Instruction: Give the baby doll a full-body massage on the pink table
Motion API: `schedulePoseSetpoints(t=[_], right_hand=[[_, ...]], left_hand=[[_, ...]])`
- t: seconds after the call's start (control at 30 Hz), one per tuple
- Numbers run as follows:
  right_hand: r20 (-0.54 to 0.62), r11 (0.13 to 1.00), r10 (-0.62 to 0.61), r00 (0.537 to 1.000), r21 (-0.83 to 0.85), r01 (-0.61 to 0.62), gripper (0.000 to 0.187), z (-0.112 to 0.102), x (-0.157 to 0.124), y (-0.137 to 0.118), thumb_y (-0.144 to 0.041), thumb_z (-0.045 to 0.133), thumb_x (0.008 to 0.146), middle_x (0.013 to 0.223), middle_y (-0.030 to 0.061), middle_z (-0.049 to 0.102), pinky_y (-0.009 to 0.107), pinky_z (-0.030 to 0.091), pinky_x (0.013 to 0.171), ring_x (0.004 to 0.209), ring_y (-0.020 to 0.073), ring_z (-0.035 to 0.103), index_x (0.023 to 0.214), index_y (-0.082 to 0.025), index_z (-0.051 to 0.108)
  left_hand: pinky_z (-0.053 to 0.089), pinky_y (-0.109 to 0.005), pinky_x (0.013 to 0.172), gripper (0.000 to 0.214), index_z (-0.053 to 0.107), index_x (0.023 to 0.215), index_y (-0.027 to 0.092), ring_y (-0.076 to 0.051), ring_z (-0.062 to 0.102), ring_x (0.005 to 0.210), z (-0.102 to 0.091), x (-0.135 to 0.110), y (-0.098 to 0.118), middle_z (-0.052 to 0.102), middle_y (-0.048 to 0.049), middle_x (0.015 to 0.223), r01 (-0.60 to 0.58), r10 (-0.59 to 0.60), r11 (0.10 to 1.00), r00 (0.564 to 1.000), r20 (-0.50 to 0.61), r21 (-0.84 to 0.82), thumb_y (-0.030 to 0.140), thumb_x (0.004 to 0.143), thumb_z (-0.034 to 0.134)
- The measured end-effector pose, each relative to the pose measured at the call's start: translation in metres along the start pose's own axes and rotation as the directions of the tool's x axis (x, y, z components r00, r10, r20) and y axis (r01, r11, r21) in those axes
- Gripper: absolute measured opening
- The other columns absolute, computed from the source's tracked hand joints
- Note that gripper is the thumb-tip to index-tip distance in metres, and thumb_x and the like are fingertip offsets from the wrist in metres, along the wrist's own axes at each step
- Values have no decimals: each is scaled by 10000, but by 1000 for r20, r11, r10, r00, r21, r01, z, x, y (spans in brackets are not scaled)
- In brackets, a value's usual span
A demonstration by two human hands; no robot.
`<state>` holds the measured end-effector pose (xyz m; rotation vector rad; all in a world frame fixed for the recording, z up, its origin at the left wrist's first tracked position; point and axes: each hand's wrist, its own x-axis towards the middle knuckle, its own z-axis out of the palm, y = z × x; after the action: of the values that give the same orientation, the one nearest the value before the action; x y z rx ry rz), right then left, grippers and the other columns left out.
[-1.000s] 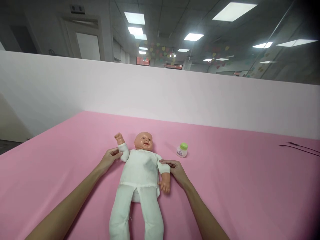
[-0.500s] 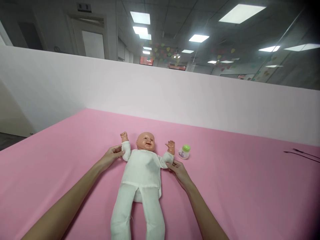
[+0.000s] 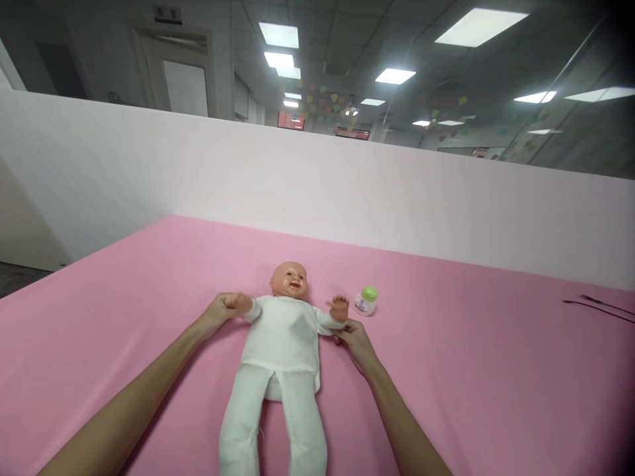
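Baby doll (image 3: 285, 330) | supine, head pointing away | left hand (image 3: 219, 312), right hand (image 3: 358, 344) | fingers grasping sleeves (image 3: 325, 322)

The baby doll's (image 3: 280, 350) feet are cut off by the bottom edge, and the left hand (image 3: 224, 307) partly hides the doll's fist (image 3: 244, 303). The print on the green-capped bottle (image 3: 364, 301) is too small to read, and the thin dark strands (image 3: 592, 305) near the right edge are too small to identify.
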<state>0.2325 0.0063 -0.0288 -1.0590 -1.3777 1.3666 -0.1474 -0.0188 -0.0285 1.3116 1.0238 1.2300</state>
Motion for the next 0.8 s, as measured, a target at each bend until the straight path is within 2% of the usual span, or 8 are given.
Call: schedulePoseSetpoints(t=[0.1,0.2,0.3,0.43,0.57,0.63,0.7,0.8], right_hand=[[-7,1000,12,1000,0,-12,379,4,1,-2,-516,841,747,557,-26,553,268,306,551,545,114,431,716,-160,715],[-43,1000,25,999,-7,-26,473,9,1,-4,-596,806,775,545,-28,520,276,272,545,531,110,394,660,-165,651],[-61,1000,17,998,-24,-19,486,10,2,-4,-614,811,765,549,-30,515,281,271,554,538,113,393,658,-168,651],[-42,999,-13,999,-35,12,437,6,1,-2,-584,854,723,569,-34,546,281,317,580,559,118,424,752,-162,744],[2,999,21,1000,-30,-21,428,1,-1,-1,-529,904,666,755,33,732,324,467,710,693,175,596,896,-177,823],[45,999,41,998,-30,-39,439,0,-3,-2,-497,923,638,947,86,792,396,514,862,889,252,682,936,-186,835],[69,999,22,997,-43,-20,432,-1,-3,-3,-488,920,631,1078,107,793,455,504,971,1062,315,683,943,-201,840],[50,998,-34,998,-54,37,391,-1,-3,-2,-496,877,667,1159,93,779,476,484,1037,1164,334,658,951,-229,843]], left_hand=[[480,-298,706,399,789,961,162,-189,643,742,13,5,1,757,-67,880,32,-27,999,990,-136,34,518,782,798],[429,-271,614,485,762,893,139,-161,588,645,22,9,-1,709,-37,756,76,-50,993,961,-272,87,615,810,725],[445,-276,626,513,743,836,129,-166,592,655,23,10,-3,694,-41,735,92,-58,989,960,-275,114,640,816,707],[524,-323,737,552,725,1104,140,-220,668,812,17,6,0,743,-94,965,65,-61,998,964,-260,6,598,797,761],[545,-384,872,566,706,1179,183,-281,674,1013,8,1,4,733,-119,1123,-32,30,999,993,-117,-13,472,719,867],[530,-406,910,472,752,1076,194,-296,667,1054,3,-1,3,733,-123,1132,-55,54,998,998,39,43,409,683,900],[503,-427,960,334,786,900,186,-318,654,1114,-1,-1,2,729,-140,1139,-96,81,992,981,179,78,371,656,919],[476,-440,1000,315,777,745,176,-342,645,1146,-4,-2,2,727,-160,1115,-155,135,986,963,231,68,369,575,959]])
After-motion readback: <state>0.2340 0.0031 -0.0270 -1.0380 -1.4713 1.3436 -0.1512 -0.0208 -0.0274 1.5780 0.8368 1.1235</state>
